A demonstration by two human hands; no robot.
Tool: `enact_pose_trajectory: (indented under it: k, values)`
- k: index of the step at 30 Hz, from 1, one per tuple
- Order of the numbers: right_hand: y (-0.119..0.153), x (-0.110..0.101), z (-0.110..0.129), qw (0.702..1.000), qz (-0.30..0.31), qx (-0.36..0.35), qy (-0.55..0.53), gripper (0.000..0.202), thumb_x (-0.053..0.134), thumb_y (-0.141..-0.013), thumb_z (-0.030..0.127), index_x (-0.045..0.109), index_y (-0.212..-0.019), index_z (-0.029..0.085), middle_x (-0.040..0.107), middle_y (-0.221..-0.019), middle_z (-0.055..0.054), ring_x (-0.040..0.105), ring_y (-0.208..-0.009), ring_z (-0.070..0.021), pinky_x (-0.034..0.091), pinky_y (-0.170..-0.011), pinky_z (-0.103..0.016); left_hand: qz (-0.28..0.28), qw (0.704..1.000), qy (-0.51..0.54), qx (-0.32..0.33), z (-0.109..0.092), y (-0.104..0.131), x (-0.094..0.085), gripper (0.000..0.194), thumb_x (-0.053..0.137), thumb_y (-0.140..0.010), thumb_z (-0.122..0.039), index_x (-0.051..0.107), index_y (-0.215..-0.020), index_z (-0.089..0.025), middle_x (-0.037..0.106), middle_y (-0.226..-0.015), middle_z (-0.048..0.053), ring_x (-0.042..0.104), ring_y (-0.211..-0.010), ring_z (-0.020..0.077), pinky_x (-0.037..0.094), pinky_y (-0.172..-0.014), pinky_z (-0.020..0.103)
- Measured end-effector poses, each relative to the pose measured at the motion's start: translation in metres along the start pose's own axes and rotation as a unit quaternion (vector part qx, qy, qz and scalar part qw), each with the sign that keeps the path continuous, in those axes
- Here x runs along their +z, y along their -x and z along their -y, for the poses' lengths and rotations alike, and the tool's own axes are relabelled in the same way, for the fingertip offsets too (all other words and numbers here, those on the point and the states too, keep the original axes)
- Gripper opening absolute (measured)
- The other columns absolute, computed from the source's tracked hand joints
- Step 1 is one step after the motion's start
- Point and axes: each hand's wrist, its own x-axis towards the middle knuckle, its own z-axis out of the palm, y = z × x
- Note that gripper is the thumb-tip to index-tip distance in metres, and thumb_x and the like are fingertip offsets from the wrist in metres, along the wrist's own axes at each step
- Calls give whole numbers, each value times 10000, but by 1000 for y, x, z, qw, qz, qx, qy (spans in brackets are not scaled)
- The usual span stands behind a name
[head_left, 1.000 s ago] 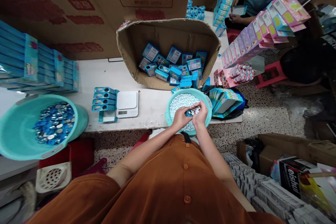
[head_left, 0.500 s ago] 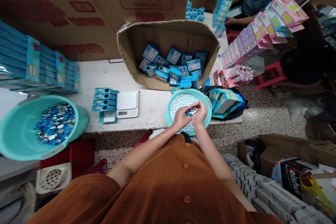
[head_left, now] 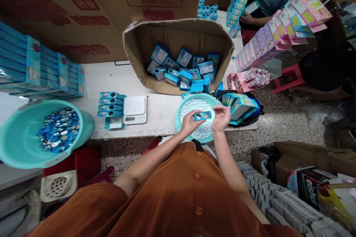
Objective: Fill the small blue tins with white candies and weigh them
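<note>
A small blue candy box with a round hole in its face is pinched in my left hand. It hangs over a turquoise basin filled with small pale-blue and white candies. My right hand is at the basin's right side, palm turned up, fingers loosely curled and apart from the box. No candy can be made out in that palm. Behind the basin, a cut-open carton lies with many small blue boxes inside.
Left of the basin are a white digital scale and stacked blue boxes. A turquoise tub holds blue and silver pieces. Display boxes lie right of the basin. A co-worker's arm shows at upper right.
My hands, earlier together around the box and candies, have parted. My right hand has moved right and opened; my left hand keeps the box, now lying sideways with its face showing.
</note>
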Motion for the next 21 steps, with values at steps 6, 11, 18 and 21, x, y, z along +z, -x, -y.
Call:
enact_pose_trajectory:
  k: [6,11,18,21]
  values:
    - [-30,-63,-67,965,43,37,258,300,514,-781,440,616,-678,177,627,-703,-14,555,-716,-143,443,-721,-274,-19,1000,7,-4,11,7,-18,364,752,-653,-303,648,-984,-194,668,-1051,64,604,-1021,206,463,-942,367]
    - [-10,-85,-122,805,222,-16,549,300,504,-811,337,598,-1018,141,600,-1085,-119,499,-1036,-217,342,-953,-353,-1,999,-46,-16,16,14,-24,380,739,-666,-344,650,-1006,-199,674,-1042,58,614,-1004,207,478,-920,355]
    - [18,-74,-133,708,314,36,632,256,490,-838,349,584,-994,168,605,-1005,-109,526,-931,-214,372,-800,-297,3,996,-83,-31,14,17,-32,408,731,-669,-379,644,-1021,-192,671,-1055,62,618,-1009,209,481,-921,339]
    - [16,-69,-128,764,267,102,578,178,504,-819,357,584,-786,202,609,-802,-46,532,-783,-178,365,-677,-259,-8,995,-90,-32,9,19,-33,411,729,-667,-385,645,-1018,-188,672,-1048,60,618,-1004,210,488,-906,333]
